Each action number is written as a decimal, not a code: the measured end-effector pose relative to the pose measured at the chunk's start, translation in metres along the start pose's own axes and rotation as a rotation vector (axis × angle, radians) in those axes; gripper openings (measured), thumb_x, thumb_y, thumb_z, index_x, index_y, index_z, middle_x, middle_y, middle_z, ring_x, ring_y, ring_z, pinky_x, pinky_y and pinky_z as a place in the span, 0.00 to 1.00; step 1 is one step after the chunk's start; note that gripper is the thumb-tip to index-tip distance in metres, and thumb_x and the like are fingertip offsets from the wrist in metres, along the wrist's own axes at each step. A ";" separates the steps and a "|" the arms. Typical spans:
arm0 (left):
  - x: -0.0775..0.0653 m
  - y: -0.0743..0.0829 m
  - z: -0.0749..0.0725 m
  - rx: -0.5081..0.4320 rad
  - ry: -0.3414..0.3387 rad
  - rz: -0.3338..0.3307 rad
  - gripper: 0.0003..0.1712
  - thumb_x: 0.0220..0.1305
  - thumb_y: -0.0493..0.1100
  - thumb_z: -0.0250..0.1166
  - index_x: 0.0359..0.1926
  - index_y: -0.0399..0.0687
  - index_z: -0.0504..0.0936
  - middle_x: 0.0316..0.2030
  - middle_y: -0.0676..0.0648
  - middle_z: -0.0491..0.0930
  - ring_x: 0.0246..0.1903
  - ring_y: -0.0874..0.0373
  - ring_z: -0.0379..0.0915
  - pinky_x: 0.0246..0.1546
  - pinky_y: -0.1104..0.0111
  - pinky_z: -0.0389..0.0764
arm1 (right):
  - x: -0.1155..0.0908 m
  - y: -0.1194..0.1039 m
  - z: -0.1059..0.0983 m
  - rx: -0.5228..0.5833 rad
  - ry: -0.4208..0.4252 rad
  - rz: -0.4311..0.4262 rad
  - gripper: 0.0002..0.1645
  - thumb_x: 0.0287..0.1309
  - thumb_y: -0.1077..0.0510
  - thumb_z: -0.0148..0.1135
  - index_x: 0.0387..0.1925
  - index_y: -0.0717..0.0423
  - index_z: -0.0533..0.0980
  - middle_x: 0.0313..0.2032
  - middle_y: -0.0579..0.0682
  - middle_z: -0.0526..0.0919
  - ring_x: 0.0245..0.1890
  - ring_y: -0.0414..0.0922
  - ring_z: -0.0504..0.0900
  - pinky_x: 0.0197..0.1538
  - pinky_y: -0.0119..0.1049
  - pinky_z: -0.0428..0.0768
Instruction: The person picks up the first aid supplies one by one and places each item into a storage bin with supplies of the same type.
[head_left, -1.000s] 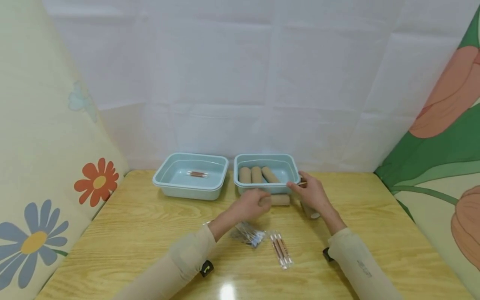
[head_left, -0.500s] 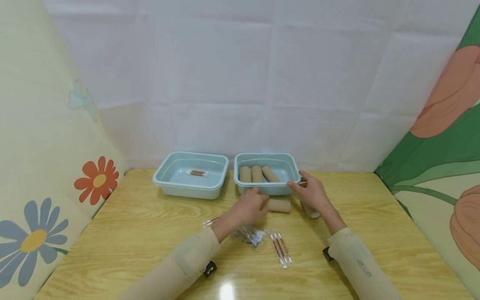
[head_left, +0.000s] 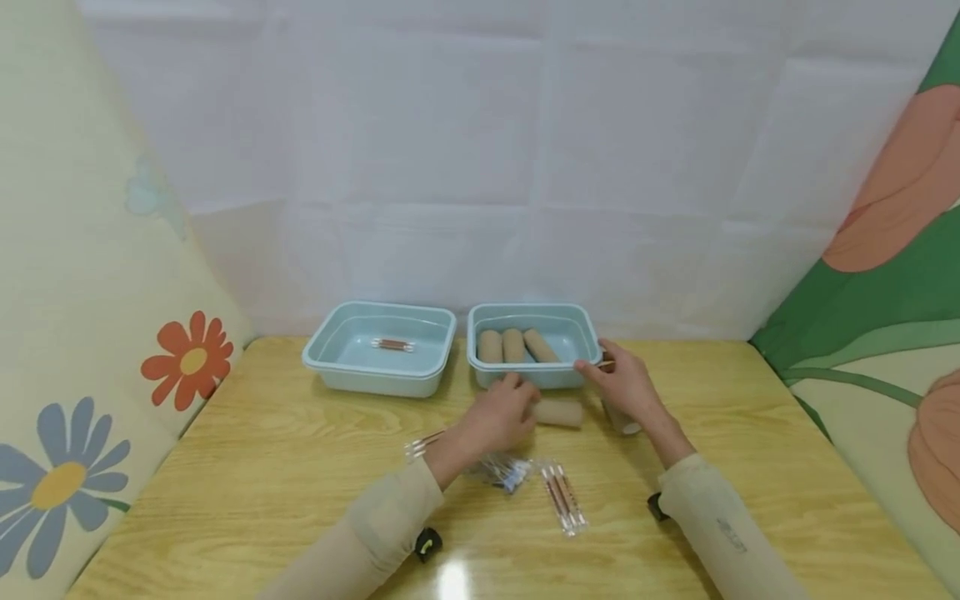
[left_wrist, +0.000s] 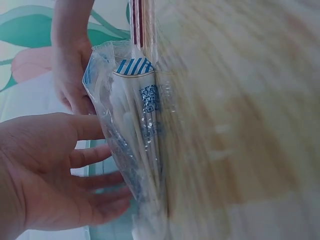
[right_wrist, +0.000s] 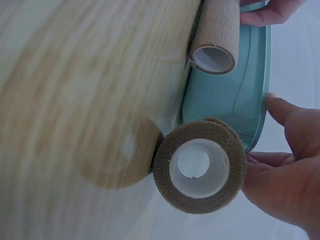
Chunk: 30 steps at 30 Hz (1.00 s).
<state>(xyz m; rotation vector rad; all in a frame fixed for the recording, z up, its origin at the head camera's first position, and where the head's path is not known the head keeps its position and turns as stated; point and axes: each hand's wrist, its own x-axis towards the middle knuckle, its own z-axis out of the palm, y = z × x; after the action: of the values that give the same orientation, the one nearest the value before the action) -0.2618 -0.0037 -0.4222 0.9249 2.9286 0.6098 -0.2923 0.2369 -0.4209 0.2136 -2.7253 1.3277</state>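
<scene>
Two tan elastic bandage rolls lie on the table before the right-hand light blue basin (head_left: 528,378). My left hand (head_left: 497,417) is at the left end of the nearer bandage roll (head_left: 558,412), fingers loosely bent. In the right wrist view its fingertips touch that roll's side. In the left wrist view, a clear bag of cotton swabs (left_wrist: 132,110) hides the fingertips. My right hand (head_left: 622,382) grips the basin's right front corner, thumb on the rim, fingers below. Just beneath it rests the second bandage roll (right_wrist: 210,197), its hollow white core facing the right wrist camera.
Inside the right basin lie three bandage rolls (head_left: 513,346). A second blue basin (head_left: 378,379) at left contains brown swabs (head_left: 392,345). Nearer me lie packaged brown swabs (head_left: 564,500), with more swabs (head_left: 422,443) left of the left wrist. White cloth (head_left: 420,150) hangs behind.
The nearer bandage roll has shifted slightly away from the basin, towards me. My left hand has drawn back a little with it; the right hand has stayed at the basin corner.
</scene>
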 end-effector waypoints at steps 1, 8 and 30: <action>0.000 -0.001 0.000 -0.013 -0.011 0.008 0.16 0.70 0.41 0.66 0.56 0.44 0.80 0.49 0.43 0.74 0.48 0.47 0.73 0.50 0.55 0.79 | 0.000 0.000 0.000 -0.005 0.001 -0.007 0.43 0.69 0.46 0.65 0.74 0.65 0.63 0.58 0.69 0.78 0.53 0.60 0.82 0.48 0.51 0.84; 0.005 -0.006 0.001 -0.107 -0.068 0.091 0.16 0.70 0.39 0.65 0.56 0.41 0.76 0.50 0.43 0.80 0.49 0.50 0.77 0.52 0.59 0.79 | -0.001 0.002 -0.003 -0.029 0.010 -0.012 0.42 0.69 0.46 0.65 0.73 0.66 0.63 0.56 0.69 0.79 0.52 0.60 0.83 0.47 0.51 0.84; 0.006 -0.009 0.005 0.069 -0.099 0.144 0.20 0.74 0.45 0.63 0.62 0.46 0.79 0.54 0.46 0.79 0.53 0.53 0.75 0.54 0.61 0.78 | -0.001 -0.001 0.000 -0.033 0.001 -0.021 0.39 0.70 0.47 0.65 0.72 0.64 0.65 0.57 0.68 0.79 0.52 0.60 0.82 0.47 0.51 0.84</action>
<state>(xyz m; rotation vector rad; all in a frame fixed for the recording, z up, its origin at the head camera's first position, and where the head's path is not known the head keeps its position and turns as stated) -0.2716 -0.0058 -0.4292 1.1468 2.8296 0.4561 -0.2912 0.2366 -0.4201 0.2380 -2.7339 1.2753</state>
